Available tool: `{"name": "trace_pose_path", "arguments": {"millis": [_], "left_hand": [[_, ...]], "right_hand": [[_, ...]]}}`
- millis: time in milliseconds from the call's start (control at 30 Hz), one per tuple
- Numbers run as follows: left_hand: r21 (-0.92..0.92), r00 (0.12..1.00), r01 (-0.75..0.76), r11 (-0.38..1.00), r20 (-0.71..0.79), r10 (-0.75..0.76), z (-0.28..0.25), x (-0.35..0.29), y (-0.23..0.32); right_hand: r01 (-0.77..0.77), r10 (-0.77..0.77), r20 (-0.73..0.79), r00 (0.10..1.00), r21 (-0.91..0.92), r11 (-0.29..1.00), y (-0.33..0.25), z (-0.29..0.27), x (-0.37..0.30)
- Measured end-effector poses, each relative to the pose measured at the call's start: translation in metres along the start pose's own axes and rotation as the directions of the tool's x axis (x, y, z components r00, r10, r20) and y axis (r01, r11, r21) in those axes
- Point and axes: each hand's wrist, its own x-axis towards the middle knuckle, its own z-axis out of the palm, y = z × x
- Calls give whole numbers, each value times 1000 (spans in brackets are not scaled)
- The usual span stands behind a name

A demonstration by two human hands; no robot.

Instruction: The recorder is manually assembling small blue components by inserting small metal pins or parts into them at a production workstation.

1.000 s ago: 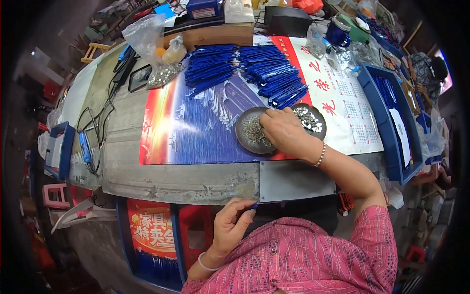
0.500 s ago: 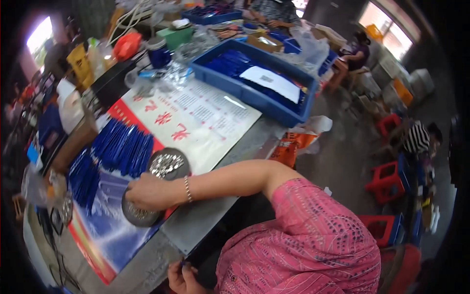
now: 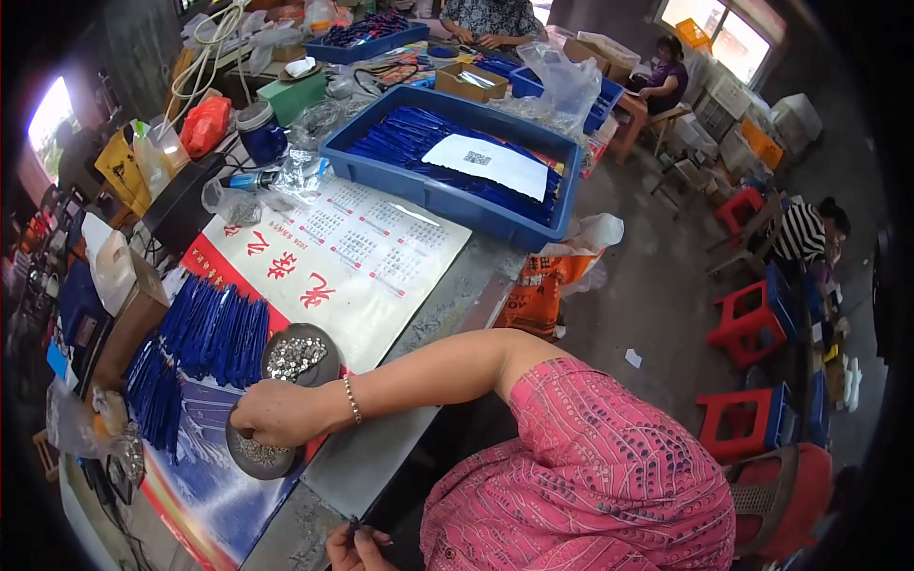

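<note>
My right hand (image 3: 284, 413), with a beaded bracelet on the wrist, reaches across the table. Its fingers are bent down and together in a round grey dish (image 3: 259, 464) of small metal pieces; their tips are hidden. Touching that dish is a second one (image 3: 328, 366), holding shiny silver pieces (image 3: 295, 358). Beyond them lie rows of slim, glossy blue pen-like sticks (image 3: 214, 328). At the lower edge, close to the table's side, my left hand (image 3: 357, 552) is closed, pinching a small dark piece (image 3: 353, 524) whose kind I cannot make out.
A blue tray (image 3: 447, 198) of blue sticks, topped by a white paper (image 3: 490, 167), stands at the far table edge. A printed sheet (image 3: 381, 257) covers the tabletop. A dark jar (image 3: 262, 133) and cardboard box (image 3: 138, 305) stand at left; red stools (image 3: 747, 319) and people are at right.
The whole view has shifted, so the tray and dishes appear farther left. My right hand stays at the near dish, and my left hand keeps its pinch by the table's side.
</note>
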Motion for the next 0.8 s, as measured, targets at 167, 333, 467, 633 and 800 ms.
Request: {"name": "trace_pose_path", "arguments": {"millis": [167, 333, 467, 633, 800], "left_hand": [[9, 1000, 25, 1000, 18, -26, 4, 0, 2], [16, 1000, 22, 1000, 6, -22, 6, 4, 4], [-65, 984, -167, 984, -76, 162, 6, 20, -3], [-183, 983, -161, 970, 61, 174, 19, 39, 2], [-373, 970, -142, 917, 133, 204, 35, 47, 4]], "right_hand": [[18, -18, -2, 1000, 60, 998, -5, -8, -4], [-19, 10, 49, 999, 191, 981, -25, -27, -22], [-355, 221, 304, 927, 517, 779, -50, -37, -48], [-554, 303, 557, 773, 826, -105, -63, -46, -84], [-477, 324, 548, 771, 835, -276, -61, -51, -94]]}}
